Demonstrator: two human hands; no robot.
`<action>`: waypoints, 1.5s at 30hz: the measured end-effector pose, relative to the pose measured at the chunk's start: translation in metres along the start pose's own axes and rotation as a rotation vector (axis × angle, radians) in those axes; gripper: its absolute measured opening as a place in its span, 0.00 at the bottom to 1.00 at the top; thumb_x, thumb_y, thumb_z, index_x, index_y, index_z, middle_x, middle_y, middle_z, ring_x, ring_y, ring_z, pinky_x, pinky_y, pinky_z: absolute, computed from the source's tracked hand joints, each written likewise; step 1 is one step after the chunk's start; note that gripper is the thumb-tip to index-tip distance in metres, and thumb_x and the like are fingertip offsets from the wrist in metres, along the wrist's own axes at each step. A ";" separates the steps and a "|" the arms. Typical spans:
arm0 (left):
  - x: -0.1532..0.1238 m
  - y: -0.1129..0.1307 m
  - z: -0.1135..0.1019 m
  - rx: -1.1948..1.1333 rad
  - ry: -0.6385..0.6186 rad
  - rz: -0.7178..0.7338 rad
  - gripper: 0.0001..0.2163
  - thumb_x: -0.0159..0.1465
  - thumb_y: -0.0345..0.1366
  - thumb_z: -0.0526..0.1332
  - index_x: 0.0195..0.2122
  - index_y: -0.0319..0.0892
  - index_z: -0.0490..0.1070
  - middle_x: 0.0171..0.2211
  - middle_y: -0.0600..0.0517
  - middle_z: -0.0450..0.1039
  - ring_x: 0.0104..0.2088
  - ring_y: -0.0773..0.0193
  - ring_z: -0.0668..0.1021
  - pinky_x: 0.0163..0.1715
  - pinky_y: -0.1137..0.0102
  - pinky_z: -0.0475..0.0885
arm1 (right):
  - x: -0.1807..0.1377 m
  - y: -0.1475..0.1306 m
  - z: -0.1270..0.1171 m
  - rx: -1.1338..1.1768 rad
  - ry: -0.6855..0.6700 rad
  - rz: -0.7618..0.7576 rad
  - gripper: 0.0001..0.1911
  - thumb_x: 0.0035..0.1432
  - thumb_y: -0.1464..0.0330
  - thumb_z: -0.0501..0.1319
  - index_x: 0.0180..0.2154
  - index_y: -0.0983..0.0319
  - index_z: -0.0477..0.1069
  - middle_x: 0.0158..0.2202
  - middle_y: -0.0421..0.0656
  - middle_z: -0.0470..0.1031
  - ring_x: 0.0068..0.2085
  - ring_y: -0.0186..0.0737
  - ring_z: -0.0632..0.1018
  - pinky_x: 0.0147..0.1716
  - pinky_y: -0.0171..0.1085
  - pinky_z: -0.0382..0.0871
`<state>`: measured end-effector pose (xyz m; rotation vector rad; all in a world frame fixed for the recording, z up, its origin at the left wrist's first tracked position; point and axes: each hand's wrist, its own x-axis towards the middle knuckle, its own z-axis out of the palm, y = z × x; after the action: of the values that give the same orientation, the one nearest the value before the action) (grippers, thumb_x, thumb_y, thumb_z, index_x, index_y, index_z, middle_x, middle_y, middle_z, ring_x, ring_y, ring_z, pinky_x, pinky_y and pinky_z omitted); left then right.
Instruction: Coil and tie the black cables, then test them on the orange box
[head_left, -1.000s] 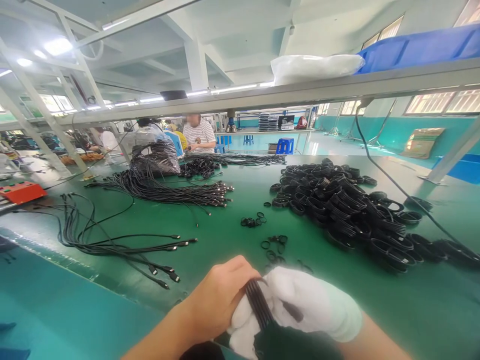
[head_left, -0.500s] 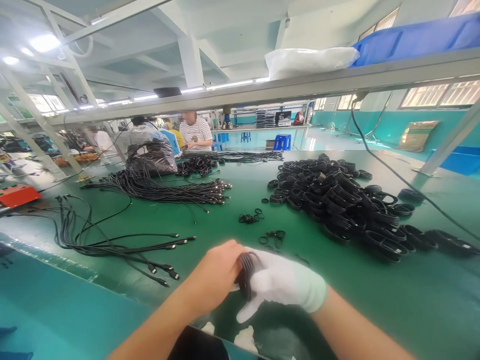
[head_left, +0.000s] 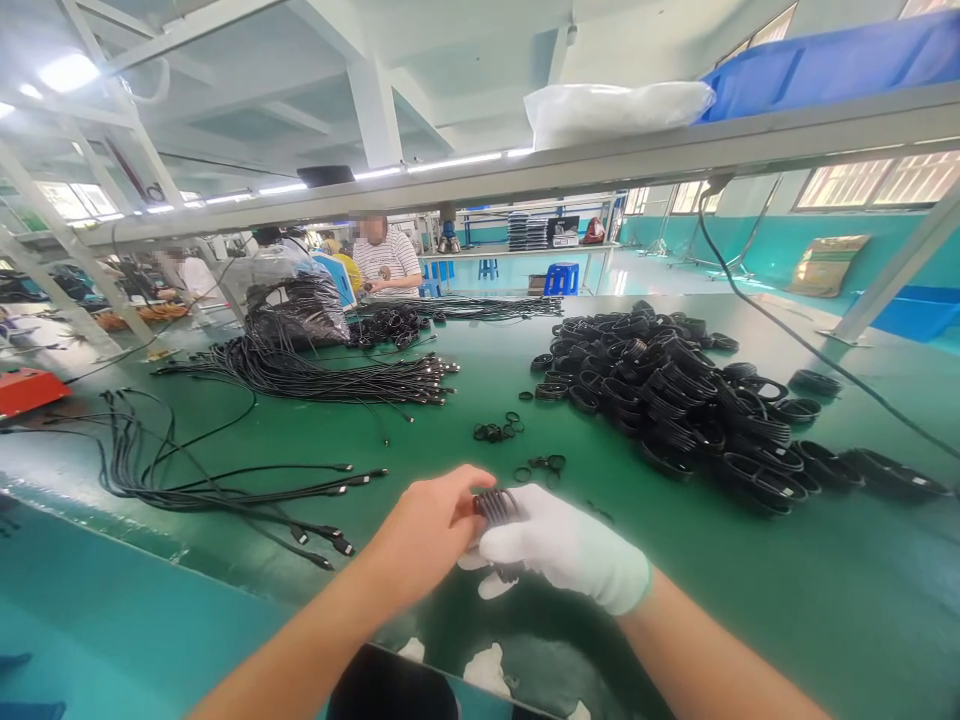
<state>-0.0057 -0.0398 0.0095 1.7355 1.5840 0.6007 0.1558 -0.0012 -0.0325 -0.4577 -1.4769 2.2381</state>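
A coiled black cable [head_left: 496, 507] is held between my two hands above the near edge of the green table. My right hand [head_left: 559, 545], in a white glove, grips the coil with the thumb across its front. The bare fingers of my left hand [head_left: 435, 530] close on the coil's left side; their tips are partly hidden. Just beyond lie small black rings [head_left: 499, 430], with a few more rings [head_left: 547, 467] closer to my hands. Loose straight cables [head_left: 247, 490] with metal plugs are spread out to the left.
Many coiled cables form a heap [head_left: 660, 390] on the right. A bundle of long cables [head_left: 337, 370] and a clear plastic bag [head_left: 296, 305] of black cables lie at the back left. Overhead runs a shelf beam [head_left: 480, 195]. A person [head_left: 386, 255] sits beyond the table.
The coil has turned between my hands, and my right thumb has moved up across its front. My left fingers have loosened a little and shifted. The view has moved slightly.
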 end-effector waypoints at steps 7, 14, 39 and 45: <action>0.001 0.000 0.001 -0.280 -0.097 -0.021 0.12 0.54 0.29 0.56 0.40 0.42 0.67 0.17 0.62 0.60 0.19 0.70 0.67 0.21 0.74 0.63 | 0.001 0.007 -0.006 0.133 -0.072 0.077 0.19 0.46 0.65 0.66 0.39 0.70 0.73 0.35 0.51 0.74 0.37 0.44 0.77 0.33 0.42 0.74; 0.003 0.001 0.007 -0.135 0.035 -0.069 0.13 0.52 0.27 0.54 0.39 0.44 0.65 0.17 0.62 0.61 0.19 0.70 0.66 0.20 0.74 0.61 | 0.005 0.008 0.006 0.127 0.016 0.068 0.14 0.45 0.68 0.67 0.35 0.69 0.72 0.32 0.46 0.72 0.33 0.41 0.78 0.33 0.41 0.74; 0.005 -0.014 0.017 0.536 0.133 0.194 0.19 0.64 0.29 0.46 0.53 0.45 0.68 0.41 0.49 0.71 0.42 0.59 0.72 0.40 0.67 0.69 | 0.008 0.017 0.006 0.186 -0.005 0.072 0.16 0.46 0.66 0.67 0.37 0.68 0.70 0.33 0.47 0.72 0.34 0.40 0.77 0.29 0.37 0.75; 0.009 -0.018 0.020 0.423 0.115 0.191 0.18 0.65 0.30 0.45 0.49 0.42 0.71 0.41 0.48 0.72 0.42 0.58 0.71 0.41 0.64 0.68 | 0.008 0.019 0.002 0.196 -0.027 0.064 0.19 0.47 0.65 0.66 0.41 0.68 0.71 0.35 0.49 0.73 0.36 0.42 0.77 0.31 0.38 0.74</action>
<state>-0.0018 -0.0348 -0.0183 2.2176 1.7282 0.4859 0.1452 -0.0050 -0.0494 -0.4191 -1.2548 2.4190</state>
